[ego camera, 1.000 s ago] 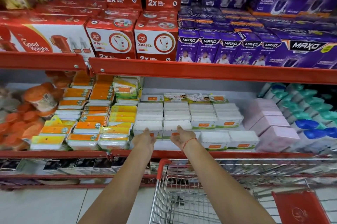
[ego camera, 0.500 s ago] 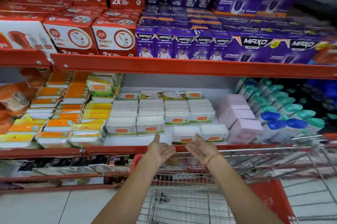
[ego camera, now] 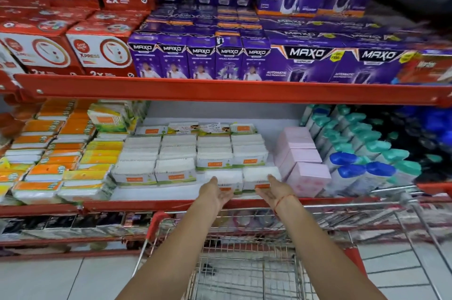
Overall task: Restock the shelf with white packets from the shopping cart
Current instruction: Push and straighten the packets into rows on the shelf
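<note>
Red metal shelving [ego camera: 220,90] stands over a pale, seemingly tiled floor [ego camera: 61,277].

On the upper level stand red boxes [ego camera: 97,50] on the left and purple boxes marked MAXO [ego camera: 200,60] to the right of them. One level below, orange and yellow packs [ego camera: 61,165] lie in stacks at the left. Pink boxes [ego camera: 303,160] stand at the right, and bottles with green and blue caps [ego camera: 362,155] stand just beside them. The floor has pale tiles [ego camera: 49,277].
</note>
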